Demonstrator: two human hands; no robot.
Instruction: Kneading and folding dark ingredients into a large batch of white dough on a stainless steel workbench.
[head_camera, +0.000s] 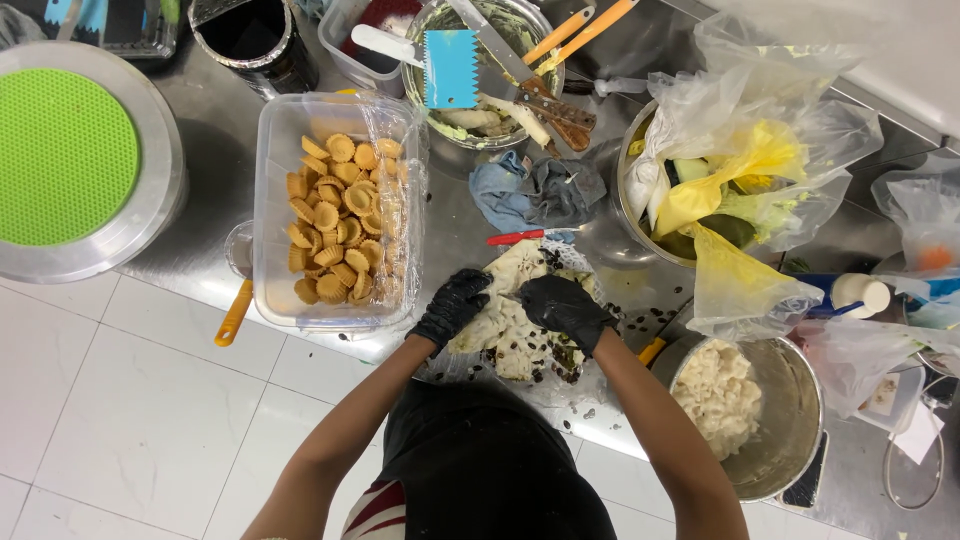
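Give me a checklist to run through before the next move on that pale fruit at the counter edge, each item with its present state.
1. Both hands gloved: left hand and right hand wear black gloves. Ok.
2. Both hands on the cut fruit: ok.
3. Whether the right hand holds a blade: cannot tell.
4. Working spot tidy: dark seeds lie scattered over the steel counter. Not ok.
5. Fruit well onto the counter: it sits at the front edge. Not ok.
6. Steel pot of pale pieces beside the right arm, uncovered: ok.
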